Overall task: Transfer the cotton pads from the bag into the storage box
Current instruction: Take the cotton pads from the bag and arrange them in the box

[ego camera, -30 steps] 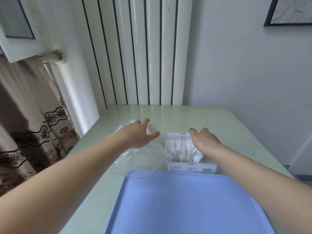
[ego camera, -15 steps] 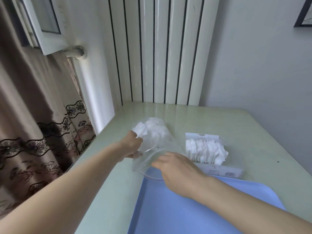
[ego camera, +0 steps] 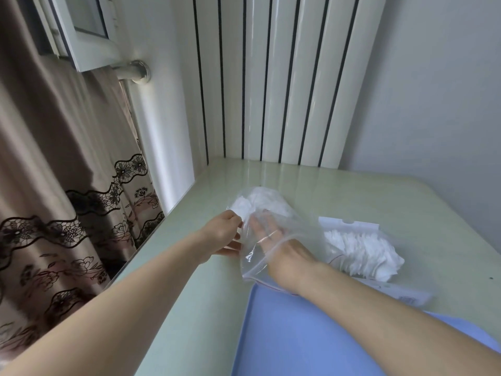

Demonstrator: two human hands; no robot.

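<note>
A clear zip bag (ego camera: 291, 221) lies on the pale green table (ego camera: 379, 196), with white cotton pads (ego camera: 257, 203) bunched at its far end. My left hand (ego camera: 222, 233) pinches the bag's left side. My right hand (ego camera: 282, 256) is pushed in through the bag's mouth; its straight fingers show through the plastic, just short of the pads. To the right lies a clear storage box (ego camera: 349, 226) holding a row of cotton pads (ego camera: 360, 251).
A blue tray (ego camera: 298, 335) fills the table's near part under my right forearm. A white radiator (ego camera: 271, 77) stands behind the table. A curtain (ego camera: 54, 185) hangs at the left beside the table's edge. The grey wall is at the right.
My right hand has gone from the bag's mouth into the bag, toward the pads. My left hand keeps its hold on the bag's side. The camera has turned left.
</note>
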